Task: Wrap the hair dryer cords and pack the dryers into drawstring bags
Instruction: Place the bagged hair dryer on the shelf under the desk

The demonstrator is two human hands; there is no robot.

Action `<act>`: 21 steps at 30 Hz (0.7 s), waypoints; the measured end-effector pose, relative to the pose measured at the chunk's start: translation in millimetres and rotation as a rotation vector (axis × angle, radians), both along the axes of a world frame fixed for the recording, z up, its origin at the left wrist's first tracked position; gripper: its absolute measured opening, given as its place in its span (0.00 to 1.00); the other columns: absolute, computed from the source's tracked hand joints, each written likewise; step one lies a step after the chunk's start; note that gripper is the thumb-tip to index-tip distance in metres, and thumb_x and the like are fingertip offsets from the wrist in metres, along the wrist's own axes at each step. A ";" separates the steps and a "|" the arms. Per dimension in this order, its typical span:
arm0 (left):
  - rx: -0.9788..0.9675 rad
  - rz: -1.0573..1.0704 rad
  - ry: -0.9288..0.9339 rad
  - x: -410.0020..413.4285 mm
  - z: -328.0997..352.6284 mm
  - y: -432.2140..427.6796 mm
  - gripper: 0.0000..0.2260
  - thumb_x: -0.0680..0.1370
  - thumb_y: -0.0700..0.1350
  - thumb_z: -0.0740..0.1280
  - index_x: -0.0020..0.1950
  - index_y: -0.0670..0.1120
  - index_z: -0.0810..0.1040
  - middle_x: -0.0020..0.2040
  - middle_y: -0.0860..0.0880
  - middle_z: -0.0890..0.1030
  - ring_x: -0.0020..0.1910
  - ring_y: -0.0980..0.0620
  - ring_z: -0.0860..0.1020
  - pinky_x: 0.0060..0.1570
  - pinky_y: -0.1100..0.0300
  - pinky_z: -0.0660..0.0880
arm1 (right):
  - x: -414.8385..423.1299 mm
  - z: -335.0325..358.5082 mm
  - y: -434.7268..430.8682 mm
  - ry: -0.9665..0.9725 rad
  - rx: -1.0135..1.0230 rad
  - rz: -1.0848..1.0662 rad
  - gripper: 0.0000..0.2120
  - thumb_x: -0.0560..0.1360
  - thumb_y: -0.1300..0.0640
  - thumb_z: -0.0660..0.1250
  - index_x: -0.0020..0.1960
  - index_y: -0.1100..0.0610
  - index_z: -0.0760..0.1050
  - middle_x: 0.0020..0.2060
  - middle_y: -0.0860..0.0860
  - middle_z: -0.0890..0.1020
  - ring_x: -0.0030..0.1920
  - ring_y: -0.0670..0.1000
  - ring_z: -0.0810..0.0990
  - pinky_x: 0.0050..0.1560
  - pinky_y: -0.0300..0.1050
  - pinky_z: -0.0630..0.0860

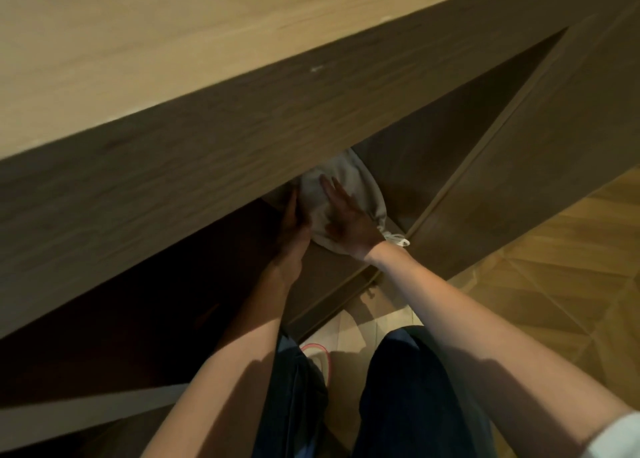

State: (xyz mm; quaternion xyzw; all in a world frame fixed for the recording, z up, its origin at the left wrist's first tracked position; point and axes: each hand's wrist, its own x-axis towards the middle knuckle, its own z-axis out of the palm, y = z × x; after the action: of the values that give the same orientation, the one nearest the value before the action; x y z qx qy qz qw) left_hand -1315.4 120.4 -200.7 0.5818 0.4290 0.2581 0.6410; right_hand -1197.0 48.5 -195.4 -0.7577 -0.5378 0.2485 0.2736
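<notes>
Head view shows the drawstring bag, pale and bulging, lying on a shelf under the wooden counter, its cinched neck and knotted cord toward the open door. I press my right hand flat on it, fingers spread; my left hand curls against its left edge. If I shove carelessly, the cord could dangle out and catch in the door, or the bag could slide off the shelf.

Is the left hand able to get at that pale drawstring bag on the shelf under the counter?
Probably yes. The left hand already lies against the side of the bag, nothing between them. The right hand rests flat on top. The counter overhang hides the bag's far end.
</notes>
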 end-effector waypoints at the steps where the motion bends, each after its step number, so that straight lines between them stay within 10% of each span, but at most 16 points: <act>1: -0.008 0.003 -0.008 0.4 1.6 -1.8 0.24 0.82 0.30 0.52 0.77 0.42 0.56 0.76 0.41 0.61 0.74 0.46 0.62 0.52 0.72 0.73 | 0.0 4.0 -2.0 0.010 -0.036 0.004 0.40 0.78 0.59 0.66 0.79 0.50 0.43 0.79 0.53 0.47 0.78 0.52 0.50 0.76 0.52 0.55; 12: 0.060 -0.027 0.085 -33.4 65.5 -45.5 0.20 0.80 0.34 0.60 0.73 0.41 0.66 0.65 0.44 0.75 0.64 0.52 0.72 0.45 0.78 0.68 | -27.2 59.7 -68.3 -0.088 0.007 -0.210 0.15 0.78 0.62 0.63 0.64 0.58 0.75 0.57 0.55 0.80 0.56 0.51 0.80 0.56 0.47 0.79; 21: 0.232 -0.178 0.030 -87.1 161.0 -106.3 0.16 0.81 0.44 0.63 0.68 0.45 0.74 0.63 0.50 0.78 0.61 0.56 0.75 0.62 0.61 0.71 | -87.1 160.8 -151.4 -0.099 0.415 -0.235 0.16 0.79 0.60 0.63 0.66 0.48 0.74 0.57 0.43 0.79 0.58 0.40 0.76 0.58 0.36 0.75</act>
State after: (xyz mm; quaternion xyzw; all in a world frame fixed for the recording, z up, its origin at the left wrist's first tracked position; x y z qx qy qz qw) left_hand -1402.5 14.1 -39.6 0.6914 0.3527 0.2394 0.5833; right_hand -1284.1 -102.8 -34.6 -0.7538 -0.4984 0.0616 0.4239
